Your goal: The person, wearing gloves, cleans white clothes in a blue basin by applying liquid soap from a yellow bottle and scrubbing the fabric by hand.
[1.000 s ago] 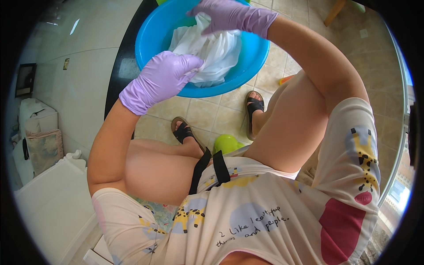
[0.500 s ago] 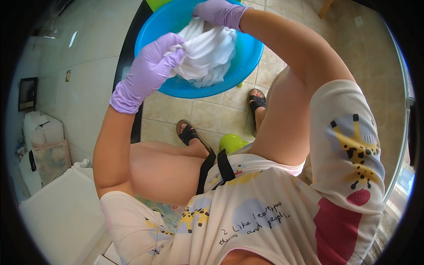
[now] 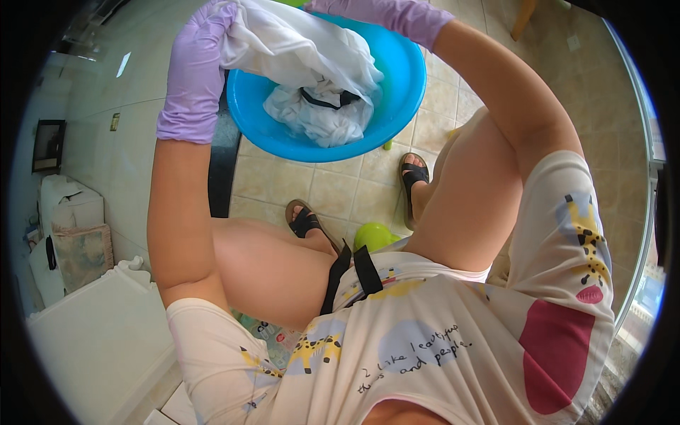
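My left hand [image 3: 195, 71], in a lilac rubber glove, is closed on a white cloth [image 3: 301, 42] above the left rim of a blue basin [image 3: 400, 92]. The cloth stretches from that hand across the basin and slopes down to the right. More wet, crumpled white fabric [image 3: 315, 131] lies inside, with a black strip [image 3: 322, 103] showing among its folds. My right hand [image 3: 382, 13], gloved alike, is at the basin's far side beside the cloth. The top edge cuts off most of its fingers, so its grip is hidden.
Below the basin are tiled floor [image 3: 333, 188] and my sandalled feet [image 3: 304, 221]. A bright green rounded object [image 3: 373, 235] sits between my legs. A black-edged step [image 3: 223, 170] runs along the left of the basin. A white cabinet-like piece [image 3: 99, 340] stands at lower left.
My left hand has lifted up and left, drawing the white cloth out wider. My right hand has moved up and right, partly out of view. The black strip has come into sight.
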{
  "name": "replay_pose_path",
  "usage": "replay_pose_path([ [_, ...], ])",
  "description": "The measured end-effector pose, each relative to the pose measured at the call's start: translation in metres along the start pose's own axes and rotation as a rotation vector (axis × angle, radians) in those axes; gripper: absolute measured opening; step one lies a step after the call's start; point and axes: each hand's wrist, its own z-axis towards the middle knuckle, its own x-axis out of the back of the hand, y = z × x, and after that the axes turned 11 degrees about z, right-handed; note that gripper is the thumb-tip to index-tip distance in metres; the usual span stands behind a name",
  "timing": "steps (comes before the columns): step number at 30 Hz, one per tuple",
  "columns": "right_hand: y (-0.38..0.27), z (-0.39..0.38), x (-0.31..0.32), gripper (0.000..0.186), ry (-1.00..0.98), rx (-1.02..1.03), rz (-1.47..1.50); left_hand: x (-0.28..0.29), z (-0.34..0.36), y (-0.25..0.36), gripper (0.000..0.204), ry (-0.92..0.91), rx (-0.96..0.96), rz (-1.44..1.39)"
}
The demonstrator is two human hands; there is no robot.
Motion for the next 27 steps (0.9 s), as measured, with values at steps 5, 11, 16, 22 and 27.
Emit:
replay_pose_path([
  [5,0.033,-0.033,-0.018,0.054,-0.231,0.050,-0.172,-0.017,0.015,0.007,0.020,0.042,0.142,-0.129],
  [11,0.058,-0.020,-0.037,0.029,-0.107,0.027,-0.387,-0.001,0.016,0.007,0.019,0.131,0.197,-0.149],
  [16,0.069,0.004,0.029,0.022,0.159,0.113,-0.419,0.041,0.023,-0.010,0.020,0.081,0.217,-0.057],
  [22,0.031,0.007,0.098,0.020,0.514,0.248,-0.161,0.050,0.023,-0.006,0.028,0.152,0.186,0.086],
  [27,0.017,0.008,0.116,0.018,0.616,0.317,-0.013,0.051,0.035,0.002,0.030,0.303,0.079,-0.004],
])
